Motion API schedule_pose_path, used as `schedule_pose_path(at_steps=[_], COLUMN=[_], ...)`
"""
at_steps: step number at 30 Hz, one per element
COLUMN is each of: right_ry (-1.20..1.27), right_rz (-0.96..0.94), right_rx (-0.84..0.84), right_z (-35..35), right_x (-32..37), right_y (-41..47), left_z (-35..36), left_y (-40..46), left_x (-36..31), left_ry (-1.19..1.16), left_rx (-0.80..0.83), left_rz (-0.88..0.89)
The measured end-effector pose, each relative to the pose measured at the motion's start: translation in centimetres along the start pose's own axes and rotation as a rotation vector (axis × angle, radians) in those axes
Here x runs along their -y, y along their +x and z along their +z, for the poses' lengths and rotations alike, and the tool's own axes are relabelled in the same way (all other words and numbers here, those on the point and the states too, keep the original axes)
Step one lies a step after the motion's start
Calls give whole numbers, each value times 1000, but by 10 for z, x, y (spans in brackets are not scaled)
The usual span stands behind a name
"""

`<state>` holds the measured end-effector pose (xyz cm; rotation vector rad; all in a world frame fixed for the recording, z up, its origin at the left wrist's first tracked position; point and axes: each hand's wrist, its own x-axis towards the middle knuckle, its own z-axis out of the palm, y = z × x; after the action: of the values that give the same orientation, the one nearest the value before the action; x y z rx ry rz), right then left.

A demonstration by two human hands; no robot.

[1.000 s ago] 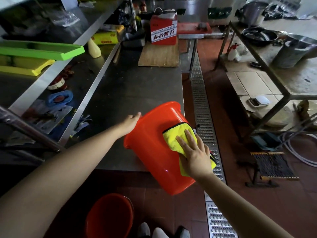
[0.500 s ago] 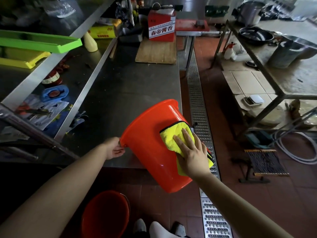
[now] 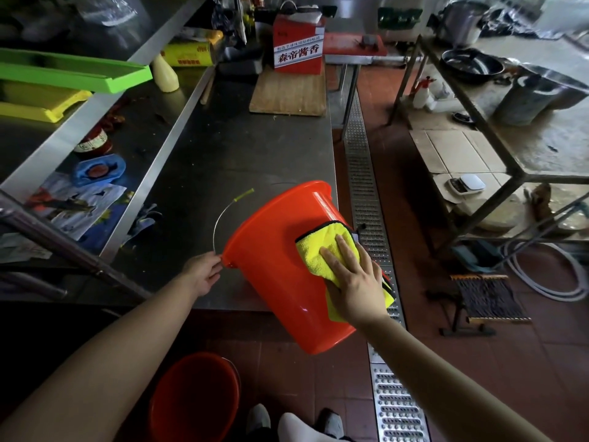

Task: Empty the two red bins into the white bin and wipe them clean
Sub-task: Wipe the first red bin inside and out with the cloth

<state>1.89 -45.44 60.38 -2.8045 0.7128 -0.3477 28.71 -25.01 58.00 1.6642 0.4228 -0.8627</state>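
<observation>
Orange-red plastic, glossy: the red bin (image 3: 280, 266) is tilted on its side, mouth toward the far left, base toward the person, hanging over the near edge of the steel tabletop (image 3: 223, 148). Its thin wire handle (image 3: 223, 215) arcs up off the rim on the left w/ a yellow-green sleeve at the far end. Right hand (image 3: 353, 282) lies flat on a yellow cloth (image 3: 318, 250), fingers (image 3: 344, 250) straight and pressing the cloth against the bin's outer wall; cloth has a dark edging. Left hand (image 3: 204, 272) is at the rim by the handle's lug, fingers curled there, prob. pinching the rim or wire, though the exact grip is hidden behind the hand.

Second red bin (image 3: 194, 397) stands upright on the red-tiled floor below, near the person's feet, well apart from the first; inside too dark to read.

Further out on the tabletop: a wooden board (image 3: 287, 94) w/ a red carton (image 3: 298, 43) bearing Chinese print at its far end. Left shelf holds a green tray (image 3: 73, 74) over a yellow tray (image 3: 41, 106), a pale squeeze bottle (image 3: 164, 74), a blue dish (image 3: 98, 169). Right of the tabletop a perforated metal floor drain (image 3: 363, 186) runs front to back. Beyond it, a metal frame rack (image 3: 478, 122) w/ a dark pan (image 3: 471, 63) and a steel pot (image 3: 535, 94) on top.
</observation>
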Motion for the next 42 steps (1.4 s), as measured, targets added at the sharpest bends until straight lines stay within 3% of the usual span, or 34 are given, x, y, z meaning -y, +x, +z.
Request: schedule_pose_path(at_steps=[4, 6, 9, 13, 15, 18, 23, 26, 28, 33, 35, 37, 42], right_ry=[-14, -22, -25, -27, -47, -97, -253, -217, -125, 287, 299, 116, -308], right_rz=[-7, -4, -1, -2, -5, -92, -438, -448, -333, 177, 232, 101, -496], right_rx=[10, 21, 28, 22, 18, 2, 54, 63, 44, 113, 99, 28, -96], right_z=[6, 10, 14, 15, 14, 15, 33, 25, 13, -4, -4, 5, 52], right_x=[19, 28, 30, 26, 26, 34, 66, 56, 34, -34, -32, -14, 39], right_y=[12, 18, 23, 25, 26, 24, 15, 26, 32, 45, 43, 29, -35], left_z=[1, 8, 20, 41, 52, 56, 50, 46, 45, 55, 61, 65, 69], left_y=[-3, -8, -22, -40, -45, -46, -36, -30, -27, -28, -30, -30, -31], left_x=[-11, -22, -42, -74, -84, -94, -103, -101, -100, -99, -101, -104, -109], left_ry=[45, 143, 320, 812, 1051, 1232, 1363, 1359, 1347, 1353, 1365, 1370, 1357], left_rx=[-79, -154, -202, -3, 34, 8, 83, 81, 76, 20, 22, 24, 60], left_rz=[18, 115, 520, 1160, 1279, 1238, 1219, 1265, 1285, 1243, 1243, 1253, 1252])
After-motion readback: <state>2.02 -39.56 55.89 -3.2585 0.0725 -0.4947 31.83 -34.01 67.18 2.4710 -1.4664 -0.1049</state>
